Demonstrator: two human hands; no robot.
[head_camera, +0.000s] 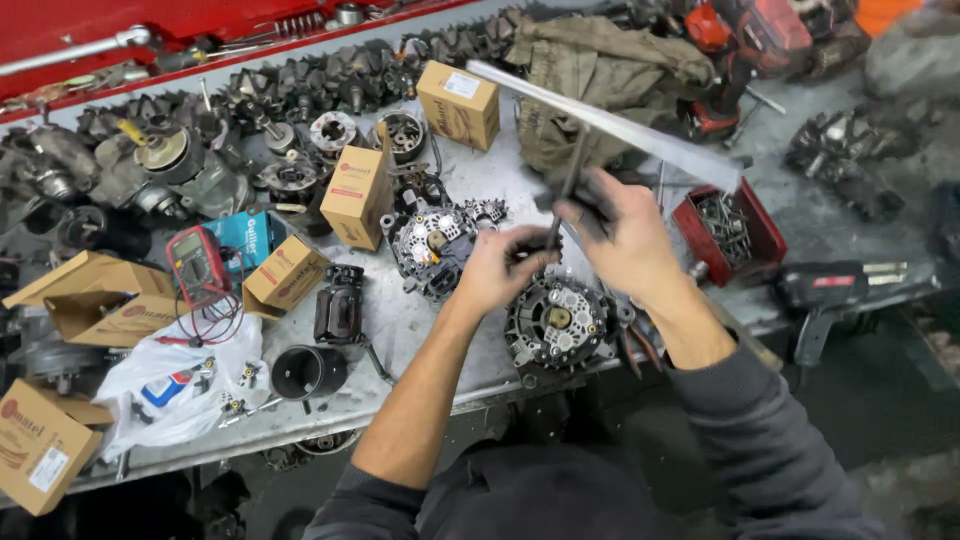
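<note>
My left hand (498, 268) is closed around the lower end of a thin dark rod-like tool (568, 190) that stands nearly upright. My right hand (622, 233) grips the same tool higher up, fingers wrapped around its shaft. Both hands hover just above a round alternator (553, 322) lying face up near the front edge of the metal workbench (400, 330). A second alternator (432, 243) lies a little to the left of my left hand.
Small brown cardboard boxes (357, 196) stand around the bench, with a red multimeter (198, 262), a black cylinder (305, 372), a white plastic bag (175, 385) and many rotors along the back. A red parts tray (730, 228) sits right, a long flat metal strip (610, 125) crosses above.
</note>
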